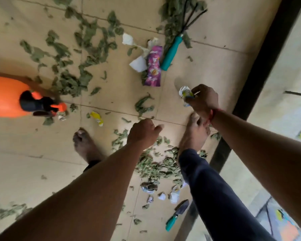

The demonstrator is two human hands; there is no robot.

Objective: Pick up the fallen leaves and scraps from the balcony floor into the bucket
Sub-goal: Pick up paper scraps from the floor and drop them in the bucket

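Observation:
Green leaves (pixel 73 54) lie scattered over the tan tiled balcony floor (pixel 207 54), with a denser heap (pixel 155 166) between my bare feet. My right hand (pixel 204 100) grips a crumpled white, blue and yellow paper scrap (pixel 185 93) above the floor. My left hand (pixel 142 133) hangs over the tiles with its fingers curled and nothing in it. A purple snack wrapper (pixel 154 66), white paper pieces (pixel 138 64) and a yellow wrapper (pixel 97 118) lie on the floor ahead. More white scraps (pixel 173 195) lie behind my feet. No bucket is in view.
An orange spray bottle (pixel 9 96) with a black nozzle stands at the left. A teal-handled hand rake (pixel 172 51) lies among leaves at the top. A teal-handled trowel (pixel 176 215) lies near the bottom. A dark railing bar (pixel 261 54) runs along the right edge.

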